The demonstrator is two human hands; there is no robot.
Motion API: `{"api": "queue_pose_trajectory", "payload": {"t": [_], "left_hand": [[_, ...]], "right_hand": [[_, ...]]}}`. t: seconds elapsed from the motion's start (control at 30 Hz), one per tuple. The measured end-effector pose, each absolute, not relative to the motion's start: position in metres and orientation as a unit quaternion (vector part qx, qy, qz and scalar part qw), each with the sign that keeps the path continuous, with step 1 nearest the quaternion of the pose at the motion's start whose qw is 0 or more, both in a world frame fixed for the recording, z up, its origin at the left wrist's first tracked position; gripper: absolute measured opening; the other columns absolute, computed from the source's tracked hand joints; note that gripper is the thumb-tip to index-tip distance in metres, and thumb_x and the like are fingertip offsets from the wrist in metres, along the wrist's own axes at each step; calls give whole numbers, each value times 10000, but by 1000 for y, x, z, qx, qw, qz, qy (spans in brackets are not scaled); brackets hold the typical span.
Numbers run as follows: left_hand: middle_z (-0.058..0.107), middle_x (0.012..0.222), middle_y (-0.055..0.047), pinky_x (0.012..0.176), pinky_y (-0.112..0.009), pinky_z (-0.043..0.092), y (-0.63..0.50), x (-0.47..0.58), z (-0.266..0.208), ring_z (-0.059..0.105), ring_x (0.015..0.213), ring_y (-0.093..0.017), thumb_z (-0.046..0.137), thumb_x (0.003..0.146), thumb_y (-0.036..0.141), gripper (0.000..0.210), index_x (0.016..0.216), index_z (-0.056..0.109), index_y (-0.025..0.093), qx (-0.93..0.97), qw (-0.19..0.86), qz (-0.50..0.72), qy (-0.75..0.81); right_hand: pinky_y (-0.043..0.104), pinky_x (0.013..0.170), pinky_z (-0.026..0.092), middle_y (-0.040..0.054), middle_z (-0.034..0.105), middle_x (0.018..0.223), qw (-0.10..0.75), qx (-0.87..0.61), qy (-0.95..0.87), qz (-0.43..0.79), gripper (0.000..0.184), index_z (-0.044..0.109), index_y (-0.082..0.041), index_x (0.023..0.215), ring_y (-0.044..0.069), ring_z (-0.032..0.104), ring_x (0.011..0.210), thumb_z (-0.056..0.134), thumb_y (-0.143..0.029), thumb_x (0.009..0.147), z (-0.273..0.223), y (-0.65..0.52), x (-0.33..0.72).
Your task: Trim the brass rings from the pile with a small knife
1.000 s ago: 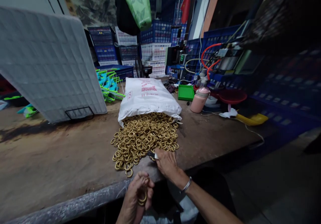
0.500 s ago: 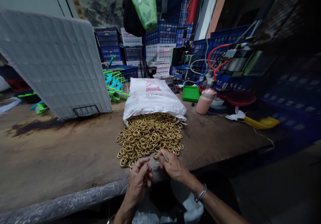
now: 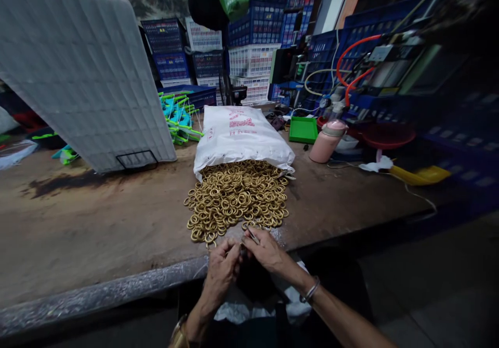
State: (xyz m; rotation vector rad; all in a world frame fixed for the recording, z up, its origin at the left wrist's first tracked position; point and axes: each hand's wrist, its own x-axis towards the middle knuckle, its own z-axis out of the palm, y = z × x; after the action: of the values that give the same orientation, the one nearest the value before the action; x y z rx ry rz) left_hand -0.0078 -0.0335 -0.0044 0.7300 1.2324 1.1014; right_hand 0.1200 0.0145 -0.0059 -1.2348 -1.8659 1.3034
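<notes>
Brass rings (image 3: 237, 200) heaped on tabletop (image 3: 97, 223) before sack (image 3: 241, 137). Left hand (image 3: 222, 267) pinched shut, contents unclear; right hand (image 3: 263, 246) gripping thin tool (image 3: 252, 235). Probably joining rings; next, a fresh ring from heap.

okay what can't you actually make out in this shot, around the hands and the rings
Head view only:
- What the left hand pinches: hidden by its own fingers.
- The thin tool in the right hand: too small to identify.
- Inside the white sack: covered by the sack.
- Sack's red print: too small to read.
- Rings count: heaped, overlapping.
</notes>
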Motion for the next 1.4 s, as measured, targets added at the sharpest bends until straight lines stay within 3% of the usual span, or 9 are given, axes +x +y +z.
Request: {"api": "queue_pose_trajectory", "payload": {"t": [0.3, 0.43, 0.6, 0.83, 0.97, 1.23, 1.4], "left_hand": [[432, 531, 76, 346, -136, 191, -38, -10, -6, 297, 367, -20, 547, 729, 476, 321, 693, 439, 176, 310, 662, 471, 495], [432, 533, 75, 358, -135, 200, -39, -10, -10, 303, 378, -22, 530, 752, 464, 303, 709, 431, 180, 310, 652, 493, 486], [439, 547, 80, 369, -137, 201, -40, -9, -14, 305, 380, -18, 551, 739, 458, 297, 729, 417, 193, 302, 650, 504, 482], [423, 480, 88, 349, -147, 194, -42, -8, -7, 293, 348, -21, 599, 656, 522, 380, 665, 415, 189, 310, 621, 489, 528], [422, 461, 84, 350, -144, 190, -53, -8, 2, 289, 346, -17, 598, 686, 486, 353, 649, 432, 177, 319, 642, 475, 510], [561, 682, -7, 358, -137, 231, -57, -9, 2, 425, 449, -39, 590, 725, 423, 288, 728, 511, 146, 183, 735, 501, 420], [579, 684, -13, 362, -152, 270, -53, -12, -1, 481, 486, -70, 605, 720, 364, 223, 735, 527, 155, 169, 734, 528, 393]], "right_hand": [[208, 550, 325, -23, 515, 573, 277, -487, -709, 429, 221, 495, -173, 657, 100, 459, 552, 359, -241, 818, -10, 14, 122], [212, 560, 288, -11, 535, 633, 214, -485, -776, 343, 127, 511, -187, 750, 109, 458, 583, 388, -171, 781, -14, 6, 127], [226, 547, 230, -11, 524, 640, 154, -463, -830, 269, 193, 501, -187, 819, 111, 428, 569, 388, -91, 696, -14, -2, 127], [234, 549, 230, 10, 564, 685, 99, -472, -843, 239, 260, 492, -183, 886, 128, 470, 600, 366, -80, 684, -8, -2, 124], [243, 547, 236, 27, 573, 681, 84, -512, -832, 199, 262, 484, -157, 910, 139, 488, 600, 362, -74, 693, -8, 3, 132], [239, 604, 270, 49, 617, 848, 145, -585, -789, 117, 209, 503, -190, 924, 146, 536, 730, 387, -114, 768, -6, 27, 132], [253, 616, 270, 65, 626, 859, 116, -600, -785, 104, 131, 520, -189, 897, 171, 561, 761, 447, -190, 788, -11, 38, 124]]}}
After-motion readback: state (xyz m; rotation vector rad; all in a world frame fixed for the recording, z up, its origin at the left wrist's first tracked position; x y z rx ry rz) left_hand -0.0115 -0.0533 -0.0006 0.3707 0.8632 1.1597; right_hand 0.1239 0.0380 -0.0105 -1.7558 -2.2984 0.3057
